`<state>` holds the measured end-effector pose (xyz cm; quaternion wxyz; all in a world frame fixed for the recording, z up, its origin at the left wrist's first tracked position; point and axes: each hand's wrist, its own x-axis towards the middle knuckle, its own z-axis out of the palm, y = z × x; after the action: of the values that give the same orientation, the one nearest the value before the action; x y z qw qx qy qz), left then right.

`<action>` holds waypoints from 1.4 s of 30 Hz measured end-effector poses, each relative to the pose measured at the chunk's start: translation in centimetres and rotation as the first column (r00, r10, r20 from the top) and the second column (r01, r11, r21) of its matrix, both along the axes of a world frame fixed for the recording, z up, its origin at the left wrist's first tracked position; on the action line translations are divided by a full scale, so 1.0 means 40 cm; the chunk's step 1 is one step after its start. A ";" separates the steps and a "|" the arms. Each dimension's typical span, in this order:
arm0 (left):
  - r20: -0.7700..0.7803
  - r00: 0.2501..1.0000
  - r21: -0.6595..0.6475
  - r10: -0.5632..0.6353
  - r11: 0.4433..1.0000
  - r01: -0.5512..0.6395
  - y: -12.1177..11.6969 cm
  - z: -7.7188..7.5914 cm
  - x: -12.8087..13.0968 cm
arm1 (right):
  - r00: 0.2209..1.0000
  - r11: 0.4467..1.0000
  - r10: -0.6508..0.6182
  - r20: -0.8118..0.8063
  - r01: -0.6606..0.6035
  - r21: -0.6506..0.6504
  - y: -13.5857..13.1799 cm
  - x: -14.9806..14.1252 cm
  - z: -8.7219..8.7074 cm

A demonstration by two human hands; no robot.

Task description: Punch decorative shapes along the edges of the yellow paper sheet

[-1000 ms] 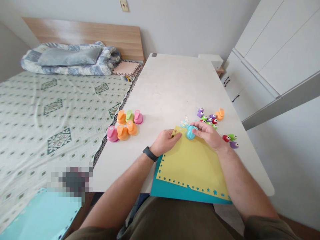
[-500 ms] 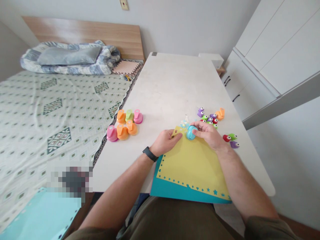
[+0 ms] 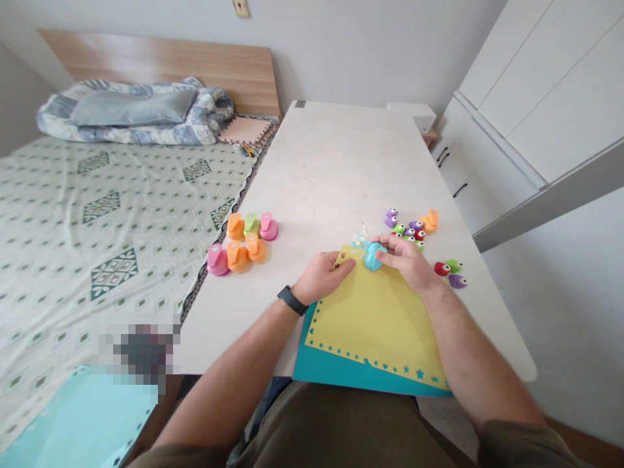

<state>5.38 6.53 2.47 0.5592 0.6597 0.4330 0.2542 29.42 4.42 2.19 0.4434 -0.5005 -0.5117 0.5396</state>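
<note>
My right hand [image 3: 405, 262] grips a small blue craft punch [image 3: 375, 256] at the top edge of a yellow paper sheet [image 3: 375, 318]. My left hand [image 3: 322, 278] lies over the sheet's upper left corner and holds it. A small star-like cutout shows near my left fingers. Stars, hearts and other small shapes are punched along the sheet's lower border. The yellow sheet lies on a larger teal sheet [image 3: 312, 367]. The punch's underside and the paper inside it are hidden.
On the white table [image 3: 331, 156], orange, pink and green craft punches [image 3: 244, 242] stand left of my hands. Smaller punches [image 3: 406, 227] and others [image 3: 449, 274] stand to the right. Paper bits [image 3: 361, 239] lie near the blue punch. A bed is left; white cabinets are right.
My hands and the blue punch stay almost in place, with the punch slightly higher and right. The whole view drifts slightly.
</note>
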 end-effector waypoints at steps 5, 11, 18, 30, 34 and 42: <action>0.011 1.000 -0.020 0.002 1.000 -0.002 -0.002 -0.001 0.000 | 0.999 0.999 -0.001 0.036 0.000 0.036 -0.004 0.004 0.010; 0.042 0.999 -0.049 -0.002 0.999 0.004 -0.006 0.003 0.000 | 0.987 0.985 -0.159 -0.001 0.158 0.070 0.005 0.023 0.003; 0.032 0.999 -0.057 0.011 0.998 -0.010 -0.006 0.003 0.000 | 0.943 0.934 -0.328 -0.054 0.333 0.128 0.013 0.036 -0.009; -0.004 1.000 -0.018 0.003 1.000 -0.003 -0.006 0.000 -0.002 | 0.903 0.892 -0.409 -0.129 0.426 0.153 0.013 0.036 -0.004; -0.028 0.997 0.015 -0.068 0.998 0.069 -0.004 -0.004 -0.009 | 0.902 0.887 -0.413 -0.126 0.430 0.170 0.015 0.032 -0.003; -0.029 0.969 0.094 -0.244 0.965 0.245 -0.006 -0.002 -0.025 | 0.915 0.925 -0.330 -0.231 0.363 0.116 0.023 0.026 0.002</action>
<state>4.36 6.31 2.39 0.5498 0.7366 0.3403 0.1982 30.48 5.35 2.27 0.6209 -0.4879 -0.4064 0.4597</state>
